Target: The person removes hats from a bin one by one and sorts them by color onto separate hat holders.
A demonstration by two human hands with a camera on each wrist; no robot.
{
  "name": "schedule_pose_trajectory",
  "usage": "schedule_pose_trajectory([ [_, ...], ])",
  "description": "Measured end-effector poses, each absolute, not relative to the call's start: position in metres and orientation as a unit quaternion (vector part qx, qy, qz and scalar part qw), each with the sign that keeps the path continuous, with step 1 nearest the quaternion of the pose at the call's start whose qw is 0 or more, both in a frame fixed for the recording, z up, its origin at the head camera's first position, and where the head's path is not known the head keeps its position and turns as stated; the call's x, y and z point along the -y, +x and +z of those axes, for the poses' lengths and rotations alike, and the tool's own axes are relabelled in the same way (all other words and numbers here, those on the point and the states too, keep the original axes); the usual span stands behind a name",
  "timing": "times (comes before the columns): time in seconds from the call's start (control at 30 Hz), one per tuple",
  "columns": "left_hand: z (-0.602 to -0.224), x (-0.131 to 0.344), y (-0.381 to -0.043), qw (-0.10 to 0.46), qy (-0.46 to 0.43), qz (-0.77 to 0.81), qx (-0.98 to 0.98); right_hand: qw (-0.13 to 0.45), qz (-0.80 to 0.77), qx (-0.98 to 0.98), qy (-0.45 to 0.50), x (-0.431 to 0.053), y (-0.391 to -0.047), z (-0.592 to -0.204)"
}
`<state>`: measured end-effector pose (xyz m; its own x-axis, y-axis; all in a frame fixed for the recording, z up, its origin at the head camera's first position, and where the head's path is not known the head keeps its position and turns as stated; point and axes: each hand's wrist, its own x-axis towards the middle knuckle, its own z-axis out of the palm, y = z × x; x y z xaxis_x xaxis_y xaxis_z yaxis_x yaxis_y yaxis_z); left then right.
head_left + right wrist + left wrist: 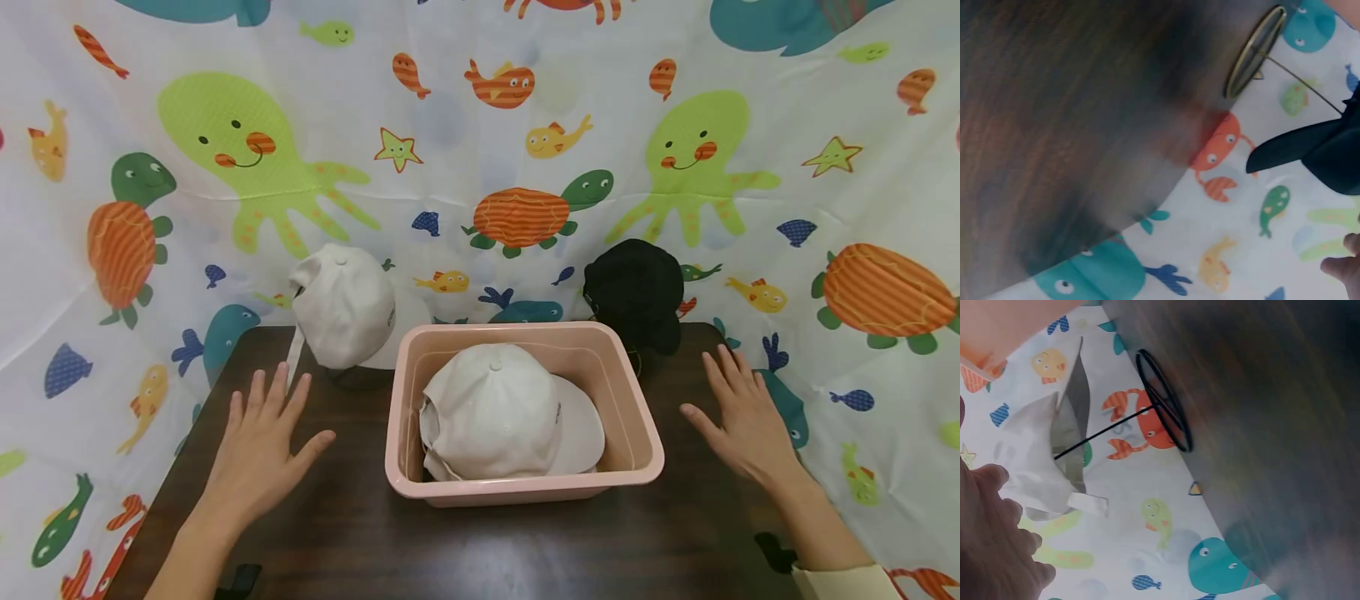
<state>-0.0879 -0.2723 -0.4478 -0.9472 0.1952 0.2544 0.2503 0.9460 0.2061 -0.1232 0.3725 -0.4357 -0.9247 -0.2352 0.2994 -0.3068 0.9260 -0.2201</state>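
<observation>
A pink plastic basin stands mid-table with a white baseball cap inside, its brim toward the right. Behind and left of it, another white cap hangs on a thin black stand. At the back right a black cap sits on a brass-coloured stand. My left hand, fingers spread, is left of the basin and touches no cap. On the far side my right hand is spread too, near the black cap, with nothing held.
The dark wooden table carries the basin and both stands. Behind it and along both sides hangs a white curtain printed with sea animals. Black straps show at both wrists.
</observation>
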Motion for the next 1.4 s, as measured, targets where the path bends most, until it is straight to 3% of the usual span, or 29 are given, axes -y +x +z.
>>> schedule_pose_trajectory([
  [0.43, -0.432, 0.254, -0.087, 0.150, -0.158, -0.125, 0.968, 0.162, 0.144, 0.960, 0.177, -0.355, -0.124, -0.411],
  [1.4, -0.417, 0.213, -0.096, 0.159, -0.242, -0.166, 0.943, 0.197, 0.151, 0.931, 0.268, -0.308, -0.130, -0.383],
])
